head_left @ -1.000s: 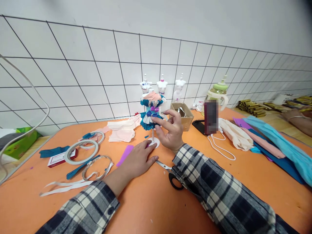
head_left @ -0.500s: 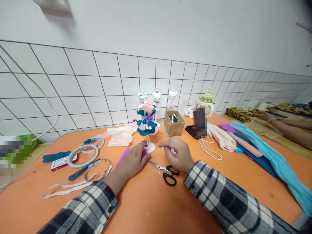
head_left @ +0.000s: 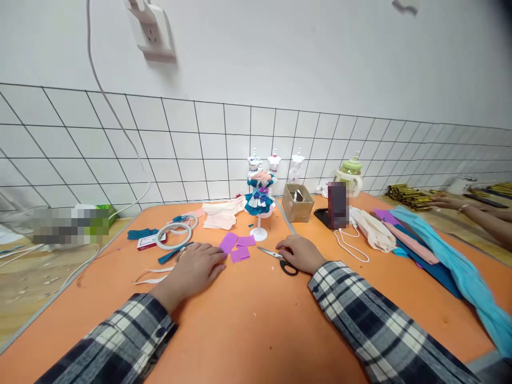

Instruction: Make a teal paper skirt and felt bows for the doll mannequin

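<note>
My left hand (head_left: 200,271) lies palm down on the orange table, fingers stretched out, with its fingertips by several purple fabric pieces (head_left: 240,254). My right hand (head_left: 301,253) is closed over one handle loop of the black-handled scissors (head_left: 288,268), which lie flat with their blades pointing left toward the purple pieces. That upper loop is hidden under my fingers. Just beyond stands a small dress form (head_left: 259,201) on a white base, wearing a teal, white and pink doll dress with bows.
Tape rolls (head_left: 174,236), a red-and-white box (head_left: 149,241) and ribbons lie left. Behind are pale pink cloth (head_left: 220,216), bare white dress forms (head_left: 296,168) and a cardboard box (head_left: 298,204). To the right are a propped phone (head_left: 338,205), bottle (head_left: 350,173), blue fabric (head_left: 448,261) and another person's arm (head_left: 480,213).
My left hand has drawn back left, uncovering the purple pieces. My right hand has come down from above the table onto the scissors' handle. The view has swung left.
</note>
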The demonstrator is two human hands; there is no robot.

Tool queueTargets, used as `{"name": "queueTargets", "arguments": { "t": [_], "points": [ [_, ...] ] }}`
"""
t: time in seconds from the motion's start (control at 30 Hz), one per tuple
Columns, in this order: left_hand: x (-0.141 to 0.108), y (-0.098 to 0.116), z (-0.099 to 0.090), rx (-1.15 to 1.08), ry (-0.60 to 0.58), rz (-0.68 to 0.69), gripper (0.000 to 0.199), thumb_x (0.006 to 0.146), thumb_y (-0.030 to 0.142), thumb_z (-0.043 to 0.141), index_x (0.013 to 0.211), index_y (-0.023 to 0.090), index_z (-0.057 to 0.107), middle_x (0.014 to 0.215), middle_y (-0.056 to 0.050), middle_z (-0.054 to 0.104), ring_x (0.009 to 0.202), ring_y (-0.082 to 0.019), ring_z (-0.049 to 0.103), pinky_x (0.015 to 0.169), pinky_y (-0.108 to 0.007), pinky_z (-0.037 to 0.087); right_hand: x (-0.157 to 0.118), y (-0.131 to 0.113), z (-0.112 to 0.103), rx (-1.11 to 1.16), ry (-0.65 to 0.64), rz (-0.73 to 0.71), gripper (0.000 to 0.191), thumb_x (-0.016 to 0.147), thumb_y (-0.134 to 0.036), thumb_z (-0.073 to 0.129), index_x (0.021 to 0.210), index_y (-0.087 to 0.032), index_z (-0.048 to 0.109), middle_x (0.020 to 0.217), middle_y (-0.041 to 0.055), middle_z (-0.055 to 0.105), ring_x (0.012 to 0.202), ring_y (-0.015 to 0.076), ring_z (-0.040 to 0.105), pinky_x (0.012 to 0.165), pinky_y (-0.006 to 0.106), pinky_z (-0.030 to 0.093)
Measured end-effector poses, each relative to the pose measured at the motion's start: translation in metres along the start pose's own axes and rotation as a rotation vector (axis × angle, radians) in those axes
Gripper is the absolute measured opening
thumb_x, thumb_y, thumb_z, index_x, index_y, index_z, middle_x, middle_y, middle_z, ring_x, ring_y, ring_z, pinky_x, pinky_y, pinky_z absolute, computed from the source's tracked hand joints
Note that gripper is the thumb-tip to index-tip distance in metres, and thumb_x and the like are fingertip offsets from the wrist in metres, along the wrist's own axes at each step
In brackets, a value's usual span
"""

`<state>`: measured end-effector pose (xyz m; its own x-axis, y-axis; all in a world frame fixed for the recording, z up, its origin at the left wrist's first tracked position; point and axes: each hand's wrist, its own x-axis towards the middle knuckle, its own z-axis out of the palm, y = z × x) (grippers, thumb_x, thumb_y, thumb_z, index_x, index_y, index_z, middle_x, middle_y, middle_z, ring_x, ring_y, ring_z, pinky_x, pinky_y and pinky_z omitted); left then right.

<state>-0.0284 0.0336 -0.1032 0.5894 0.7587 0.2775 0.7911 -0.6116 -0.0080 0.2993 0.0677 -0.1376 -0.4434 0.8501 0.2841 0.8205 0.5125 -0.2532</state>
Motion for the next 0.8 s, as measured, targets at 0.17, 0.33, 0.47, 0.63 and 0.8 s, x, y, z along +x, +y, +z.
{"name": "queueTargets", "arguments": {
  "t": [0.17, 0.33, 0.47, 0.63, 0.8],
  "points": [
    [-0.034, 0.002, -0.012, 0.054, 0.078, -0.023, 0.035, 0.096, 0.04, 0.043, 0.111, 0.024, 0.07, 0.107, -0.008, 0.074, 0.102, -0.027, 0.064, 0.09, -0.04, 0.044, -0.002, -0.003, -0.004, -0.061, 0.095, -0.003, 0.03, 0.098, -0.036, 0.048, 0.096, -0.021, 0.074, 0.091, 0.0073, 0.066, 0.09, 0.0199, 0.059, 0.074, 0.03, 0.041],
    [-0.086, -0.055, -0.033, 0.042, 0.017, -0.266, 0.035, 0.091, 0.048, 0.048, 0.105, 0.028, 0.073, 0.109, -0.005, 0.075, 0.104, -0.03, 0.064, 0.089, -0.04, 0.047, -0.006, -0.021, -0.008, -0.098, 0.166, -0.131, 0.027, 0.098, -0.031, 0.047, 0.102, -0.021, 0.072, 0.094, 0.0081, 0.066, 0.092, 0.0209, 0.056, 0.08, 0.033, 0.04],
    [-0.101, -0.087, -0.041, 0.026, 0.057, -0.545, 0.044, 0.087, 0.056, 0.049, 0.106, 0.024, 0.073, 0.115, -0.008, 0.073, 0.112, -0.035, 0.061, 0.091, -0.044, 0.046, -0.008, -0.037, -0.002, -0.183, 0.226, -0.395, 0.025, 0.097, -0.028, 0.048, 0.1, -0.021, 0.072, 0.086, 0.0069, 0.066, 0.081, 0.0192, 0.054, 0.074, 0.032, 0.04],
    [-0.078, -0.063, -0.023, 0.037, 0.059, -0.377, 0.048, 0.086, 0.06, 0.051, 0.117, 0.028, 0.068, 0.128, -0.009, 0.066, 0.121, -0.036, 0.054, 0.093, -0.047, 0.037, -0.007, -0.049, 0.002, -0.207, 0.279, -0.492, 0.023, 0.096, -0.026, 0.049, 0.096, -0.019, 0.071, 0.085, 0.006, 0.067, 0.079, 0.0184, 0.054, 0.07, 0.032, 0.039],
    [-0.058, -0.048, -0.008, -0.035, -0.036, -0.266, 0.036, 0.087, 0.057, 0.053, 0.09, 0.026, 0.069, 0.101, -0.007, 0.072, 0.099, -0.03, 0.061, 0.086, -0.043, 0.035, -0.008, -0.043, 0.003, -0.211, 0.282, -0.477, 0.021, 0.095, -0.026, 0.051, 0.096, -0.019, 0.07, 0.084, 0.0062, 0.066, 0.078, 0.0182, 0.054, 0.071, 0.031, 0.04]
  ]
}}
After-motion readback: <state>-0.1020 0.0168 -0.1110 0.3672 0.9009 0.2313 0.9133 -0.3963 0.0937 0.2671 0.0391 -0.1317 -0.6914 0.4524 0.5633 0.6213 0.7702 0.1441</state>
